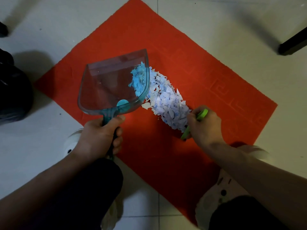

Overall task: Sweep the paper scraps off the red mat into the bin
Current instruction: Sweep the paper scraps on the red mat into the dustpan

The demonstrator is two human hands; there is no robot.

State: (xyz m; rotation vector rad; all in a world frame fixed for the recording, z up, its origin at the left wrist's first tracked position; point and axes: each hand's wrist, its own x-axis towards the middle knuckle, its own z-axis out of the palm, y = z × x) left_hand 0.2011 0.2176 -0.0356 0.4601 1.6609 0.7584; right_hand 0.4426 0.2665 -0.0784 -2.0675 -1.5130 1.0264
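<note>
On the pale tiled floor [216, 39] lies the red mat [207, 77], paper scraps [167, 103] heaped along its middle. Our left hand [101, 136] grips the dustpan [113, 83] at the heap's edge, and our right hand [205, 125] clutches a green brush [201, 114] against the scraps.

On the red fabric mat [191, 52], the left hand [99, 136] grips a clear teal plastic dustpan [109, 83] at nine o'clock of the white paper scraps [167, 103]; the right hand [205, 125] holds a green brush [201, 114] at their four o'clock end.

Pale tiled floor [216, 22], dim light; black furniture leg [292, 44] upper right.
</note>
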